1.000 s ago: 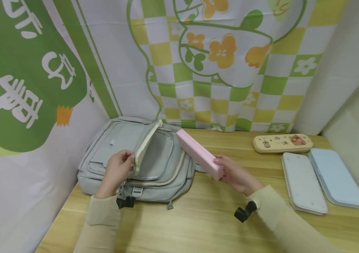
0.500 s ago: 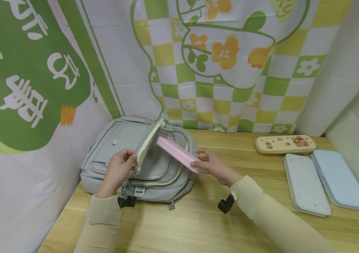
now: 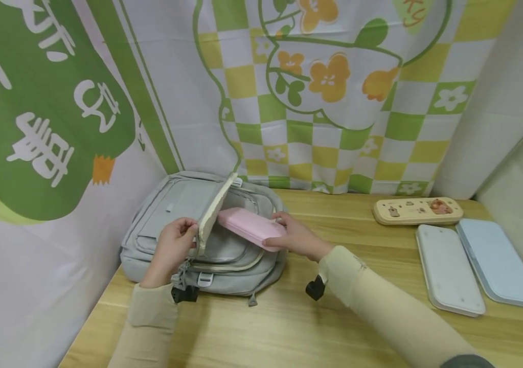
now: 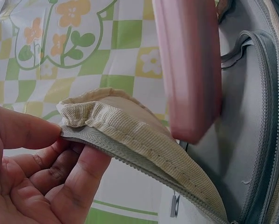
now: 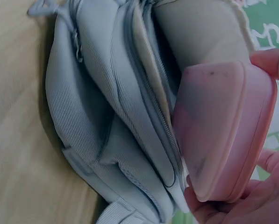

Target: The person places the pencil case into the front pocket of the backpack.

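A grey backpack [image 3: 160,204] lies on the table with its front pocket unzipped. My left hand [image 3: 176,245] pinches the cream-lined edge of the pocket flap [image 4: 130,123] between thumb and fingers and holds it raised. In my right hand [image 3: 300,236] is a pink pencil case [image 3: 249,227], gripped by its near end. The far end of the case reaches under the lifted flap, into the pocket mouth. In the right wrist view the pink case [image 5: 218,130] sits beside the pocket's zipper edge, thumb and fingers on opposite sides of it.
On the right of the wooden table [image 3: 261,332] lie a yellow printed pencil case [image 3: 417,210], a white case [image 3: 450,268] and a light blue case [image 3: 500,263]. A patterned curtain [image 3: 325,148] hangs behind the backpack.
My right hand has moved left with the pink pencil case, bringing its far end under the flap, and the case has turned to show its broad face. The left hand keeps holding the flap.
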Demonstrator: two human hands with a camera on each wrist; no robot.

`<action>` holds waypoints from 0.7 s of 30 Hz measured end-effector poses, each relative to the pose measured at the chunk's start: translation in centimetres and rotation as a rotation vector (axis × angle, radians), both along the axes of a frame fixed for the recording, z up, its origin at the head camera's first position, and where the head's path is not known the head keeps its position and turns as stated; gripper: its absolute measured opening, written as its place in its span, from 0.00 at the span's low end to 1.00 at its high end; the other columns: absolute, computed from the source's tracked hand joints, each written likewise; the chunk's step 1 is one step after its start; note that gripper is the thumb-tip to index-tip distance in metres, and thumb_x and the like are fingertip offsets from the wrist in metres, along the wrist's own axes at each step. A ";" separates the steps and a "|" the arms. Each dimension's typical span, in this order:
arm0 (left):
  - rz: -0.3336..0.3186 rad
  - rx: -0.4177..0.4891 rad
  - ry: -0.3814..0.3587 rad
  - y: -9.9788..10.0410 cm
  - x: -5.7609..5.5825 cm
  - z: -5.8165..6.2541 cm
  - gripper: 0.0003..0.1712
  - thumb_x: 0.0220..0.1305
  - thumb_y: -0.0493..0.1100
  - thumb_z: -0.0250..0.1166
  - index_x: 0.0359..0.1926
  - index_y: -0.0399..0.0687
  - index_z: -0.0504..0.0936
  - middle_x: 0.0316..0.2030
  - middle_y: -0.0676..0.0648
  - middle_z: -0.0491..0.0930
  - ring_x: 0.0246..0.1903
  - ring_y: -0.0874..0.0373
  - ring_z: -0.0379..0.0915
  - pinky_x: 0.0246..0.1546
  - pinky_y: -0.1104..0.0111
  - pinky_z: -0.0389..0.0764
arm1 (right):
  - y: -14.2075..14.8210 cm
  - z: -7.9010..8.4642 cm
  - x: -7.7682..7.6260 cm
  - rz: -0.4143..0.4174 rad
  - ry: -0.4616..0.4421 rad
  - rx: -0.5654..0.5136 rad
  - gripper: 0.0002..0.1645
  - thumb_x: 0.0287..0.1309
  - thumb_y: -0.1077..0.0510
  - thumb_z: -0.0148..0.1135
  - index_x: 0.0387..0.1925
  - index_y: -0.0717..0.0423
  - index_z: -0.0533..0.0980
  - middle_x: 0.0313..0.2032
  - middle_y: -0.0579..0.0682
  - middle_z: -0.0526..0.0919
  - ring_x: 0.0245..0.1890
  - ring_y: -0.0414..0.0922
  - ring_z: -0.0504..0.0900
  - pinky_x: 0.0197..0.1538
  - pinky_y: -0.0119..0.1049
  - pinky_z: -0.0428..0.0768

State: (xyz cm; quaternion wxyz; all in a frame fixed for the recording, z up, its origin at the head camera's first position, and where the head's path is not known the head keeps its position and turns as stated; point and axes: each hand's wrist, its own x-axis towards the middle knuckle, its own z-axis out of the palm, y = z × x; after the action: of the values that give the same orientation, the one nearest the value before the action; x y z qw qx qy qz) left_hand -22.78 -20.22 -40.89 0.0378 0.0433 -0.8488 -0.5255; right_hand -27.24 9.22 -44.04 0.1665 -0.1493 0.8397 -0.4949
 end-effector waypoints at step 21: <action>-0.005 0.019 -0.013 -0.2 0.3 -0.1 0.13 0.78 0.35 0.53 0.51 0.26 0.78 0.47 0.33 0.81 0.47 0.45 0.78 0.40 0.63 0.84 | -0.3 -2.6 0.0 -0.036 0.107 0.080 0.61 0.53 0.51 0.78 0.78 0.67 0.54 0.71 0.68 0.65 0.69 0.61 0.68 0.69 0.55 0.67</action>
State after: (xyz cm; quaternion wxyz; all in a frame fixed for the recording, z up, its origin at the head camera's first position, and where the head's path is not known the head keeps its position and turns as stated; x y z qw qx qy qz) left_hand -22.50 -20.44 -41.02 0.0305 0.0448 -0.8441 -0.5335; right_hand -27.28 8.91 -46.64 0.1184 -0.1537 0.8690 -0.4552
